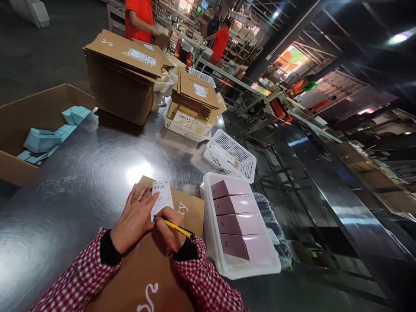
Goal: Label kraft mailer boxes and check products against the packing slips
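My left hand (136, 216) lies flat on a brown cardboard mailer (191, 212), fingers stretched out, the fingertips over the left edge of a white printed label (165, 197). In my right hand (169, 229) is a yellow marker pen (178, 227) with black ends, its tip touching the lower part of the label. The label carries a barcode and small print. Close to me, the brown cardboard (149, 281) shows white lettering, partly covered by my forearms. Just right of the mailer stands a white plastic basket (211, 251) with several pink boxes (232, 208) in a row.
A second white basket (248, 167) lies behind, holding a clear packet. Farther back are a basket of boxes topped with flat mailers (191, 89) and a tall cardboard stack (117, 82). At left, a carton (16, 169) holds light-blue boxes. People in red shirts (139, 17) stand beyond the metal table (107, 164).
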Demonstrator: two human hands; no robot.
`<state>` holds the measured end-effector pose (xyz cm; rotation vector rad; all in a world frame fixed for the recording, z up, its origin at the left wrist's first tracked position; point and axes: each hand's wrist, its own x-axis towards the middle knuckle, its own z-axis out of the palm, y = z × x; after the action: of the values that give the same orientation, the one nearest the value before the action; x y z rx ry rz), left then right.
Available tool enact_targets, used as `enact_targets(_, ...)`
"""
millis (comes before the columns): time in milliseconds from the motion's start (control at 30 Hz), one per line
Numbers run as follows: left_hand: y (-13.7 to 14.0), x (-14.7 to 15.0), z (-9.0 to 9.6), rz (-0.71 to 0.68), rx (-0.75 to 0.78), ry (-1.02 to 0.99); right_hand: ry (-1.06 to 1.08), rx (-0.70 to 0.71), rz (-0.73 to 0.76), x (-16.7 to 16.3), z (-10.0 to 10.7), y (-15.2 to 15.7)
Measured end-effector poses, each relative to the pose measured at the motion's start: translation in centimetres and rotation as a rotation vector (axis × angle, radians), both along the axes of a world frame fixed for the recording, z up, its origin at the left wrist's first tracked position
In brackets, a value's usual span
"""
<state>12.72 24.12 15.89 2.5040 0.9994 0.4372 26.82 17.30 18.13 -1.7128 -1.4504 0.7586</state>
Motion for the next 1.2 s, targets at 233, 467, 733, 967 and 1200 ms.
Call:
enact_targets(233, 0.02, 0.01, 0.41, -0.004, -0.009, 0.006, 0.025, -0.007, -0.04, -0.1, -0.29, 0.1)
enact_targets(467, 0.11, -0.02, 0.15, -0.008, -0.012, 0.007, 0.015, 0.025, -0.005, 0.13, -0.18, 0.04)
enact_targets(733, 0.11, -0.01, 0.45, -0.015, -0.011, 0.026, 0.036, 0.011, 0.001, 0.05, -0.19, 0.18)
enact_targets(967, 0.24, 0.05, 0.81, -0.023, -0.034, 0.035, 0.025, 0.042, -0.001, 0.11, -0.14, 0.19)
enact_targets(1200, 0.15, 0.04, 0.96, -0.022, -0.029, 0.034, -0.033, 0.191, -0.112, 0.74, -0.97, -0.4)
